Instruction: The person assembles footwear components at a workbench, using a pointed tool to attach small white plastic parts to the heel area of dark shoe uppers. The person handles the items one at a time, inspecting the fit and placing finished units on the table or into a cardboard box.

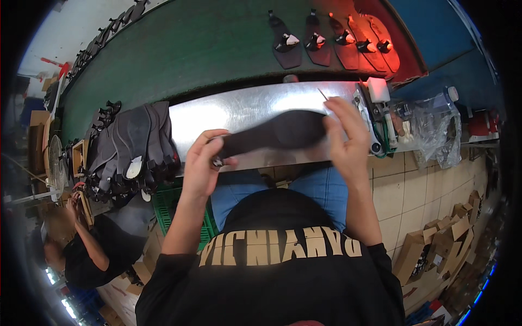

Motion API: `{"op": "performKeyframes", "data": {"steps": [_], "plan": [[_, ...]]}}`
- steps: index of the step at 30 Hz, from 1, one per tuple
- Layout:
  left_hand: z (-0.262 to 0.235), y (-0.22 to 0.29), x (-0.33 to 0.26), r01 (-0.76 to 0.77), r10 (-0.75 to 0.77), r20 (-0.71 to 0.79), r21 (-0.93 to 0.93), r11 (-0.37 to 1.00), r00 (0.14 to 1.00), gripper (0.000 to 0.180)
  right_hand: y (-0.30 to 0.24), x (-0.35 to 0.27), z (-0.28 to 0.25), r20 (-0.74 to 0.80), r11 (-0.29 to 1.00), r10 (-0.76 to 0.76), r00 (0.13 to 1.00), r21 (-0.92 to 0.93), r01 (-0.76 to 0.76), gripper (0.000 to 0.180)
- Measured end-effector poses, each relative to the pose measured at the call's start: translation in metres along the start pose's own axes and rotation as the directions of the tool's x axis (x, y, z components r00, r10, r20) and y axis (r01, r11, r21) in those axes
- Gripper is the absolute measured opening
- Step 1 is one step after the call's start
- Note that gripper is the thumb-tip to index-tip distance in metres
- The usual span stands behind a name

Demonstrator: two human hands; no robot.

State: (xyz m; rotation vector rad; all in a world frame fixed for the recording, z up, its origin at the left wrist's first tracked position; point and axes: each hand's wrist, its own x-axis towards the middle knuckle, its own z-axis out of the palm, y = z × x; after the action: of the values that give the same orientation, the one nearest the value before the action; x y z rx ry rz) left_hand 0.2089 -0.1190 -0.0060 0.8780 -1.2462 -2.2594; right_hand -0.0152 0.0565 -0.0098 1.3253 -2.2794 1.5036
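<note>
A dark shoe sole (277, 130) is held level above the shiny metal worktop (217, 114), its wide toe end to the right. My left hand (204, 157) is closed around the narrow heel end, where a small dark fitting shows by the fingers. At the wide end, my right hand (350, 138) has its thumb close to the edge of the sole; whether it touches cannot be told. A thin pointed tool (323, 94) sticks out from the fingertips of that hand. Its lower part is hidden.
Dark sandal soles (130, 141) lie piled at the left. Several sandals (312, 42) stand on the green conveyor (201, 49), some under red light. A wrench-like tool (375, 142), a clear plastic bag (435, 127) and a bottle are at the right. Another person (98, 250) works at the far left.
</note>
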Motion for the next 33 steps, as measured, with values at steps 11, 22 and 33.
{"op": "performKeyframes", "data": {"steps": [11, 22, 33], "plan": [[-0.030, -0.057, 0.016, 0.310, -0.399, 0.046, -0.713, 0.629, 0.916, 0.040, 0.053, -0.036, 0.017, 0.084, 0.938, 0.026, 0.996, -0.348, 0.005, 0.018], [0.018, -0.079, 0.028, 0.289, -0.392, -0.040, -0.608, 0.739, 0.919, 0.041, 0.024, -0.077, 0.079, 0.047, 0.883, -0.193, 0.980, -0.426, 0.194, 0.006], [0.016, -0.081, 0.037, 0.285, -0.350, -0.012, -0.554, 0.782, 0.937, 0.043, 0.033, -0.079, 0.049, 0.039, 0.988, 0.051, 0.998, 0.146, -0.056, 0.010]]}}
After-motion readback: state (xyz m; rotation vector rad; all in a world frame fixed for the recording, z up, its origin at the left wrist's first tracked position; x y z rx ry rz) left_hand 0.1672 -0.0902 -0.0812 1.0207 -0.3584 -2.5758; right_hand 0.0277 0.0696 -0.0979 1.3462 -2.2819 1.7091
